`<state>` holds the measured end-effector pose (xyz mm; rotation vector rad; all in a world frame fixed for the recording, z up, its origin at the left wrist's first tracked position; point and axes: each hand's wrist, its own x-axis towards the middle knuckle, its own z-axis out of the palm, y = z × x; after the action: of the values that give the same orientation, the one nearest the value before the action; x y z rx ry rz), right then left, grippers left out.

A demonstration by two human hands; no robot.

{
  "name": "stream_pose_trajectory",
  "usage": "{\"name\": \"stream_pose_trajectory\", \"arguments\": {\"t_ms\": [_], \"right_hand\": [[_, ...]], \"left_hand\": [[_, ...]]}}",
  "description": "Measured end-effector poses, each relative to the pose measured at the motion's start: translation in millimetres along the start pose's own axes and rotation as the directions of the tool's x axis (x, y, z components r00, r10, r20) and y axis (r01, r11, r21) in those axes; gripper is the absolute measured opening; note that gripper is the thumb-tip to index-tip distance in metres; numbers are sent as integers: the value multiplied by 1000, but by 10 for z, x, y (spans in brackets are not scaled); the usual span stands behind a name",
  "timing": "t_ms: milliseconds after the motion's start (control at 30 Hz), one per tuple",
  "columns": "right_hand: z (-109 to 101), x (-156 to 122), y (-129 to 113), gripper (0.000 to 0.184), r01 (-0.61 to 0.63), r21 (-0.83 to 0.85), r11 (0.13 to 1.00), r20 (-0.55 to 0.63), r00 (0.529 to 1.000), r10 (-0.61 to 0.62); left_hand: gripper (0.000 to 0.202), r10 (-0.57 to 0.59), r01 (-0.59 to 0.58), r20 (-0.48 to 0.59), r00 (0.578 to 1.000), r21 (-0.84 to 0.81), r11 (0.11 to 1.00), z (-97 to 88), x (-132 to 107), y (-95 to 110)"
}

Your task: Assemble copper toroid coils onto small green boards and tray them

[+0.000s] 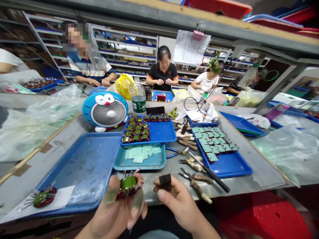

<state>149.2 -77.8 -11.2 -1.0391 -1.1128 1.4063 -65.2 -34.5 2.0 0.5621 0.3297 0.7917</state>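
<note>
My left hand point(117, 209) grips a wire-wound toroidal coil point(129, 183) with a green band, dark red windings and metal leads pointing up and sideways. Tape or finger cots cover some of its fingers. Just right of the coil, apart from it, my right hand point(178, 200) is closed, thumb near the index finger, which wears a dark wrap; anything between them is too small to make out. Similar coils point(136, 129) stand in rows in a blue tray point(161, 131). Beneath its front edge, a teal tray point(139, 165) holds loose pale green boards point(138, 153).
At left, one coil point(45, 197) lies on paper over a large blue tray point(84, 166). Pliers point(195, 184) and a long-handled hammer point(211, 172) lie right of centre. Board-topped coils point(214, 141) fill part of another tray point(231, 166). A fan point(106, 111) stands behind; co-workers sit opposite.
</note>
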Motion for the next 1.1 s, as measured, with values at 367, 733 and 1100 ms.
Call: {"name": "stream_pose_trajectory", "arguments": {"t_ms": [367, 733, 1100], "right_hand": [[31, 23, 15, 50, -66, -22, 998, -8, 998, 66], [2, 66, 132, 52, -61, -47, 997, 20, 998, 62], [3, 100, 116, 52, -54, -83, 995, -20, 998, 52]], "left_hand": [[68, -13, 5, -28, 1000, -246, 969, 150, 12, 125], [63, -12, -25, -126, 992, -286, 958, 211, 64, 207], [49, 13, -63, -182, 983, -268, 961, 173, 99, 203]]}}
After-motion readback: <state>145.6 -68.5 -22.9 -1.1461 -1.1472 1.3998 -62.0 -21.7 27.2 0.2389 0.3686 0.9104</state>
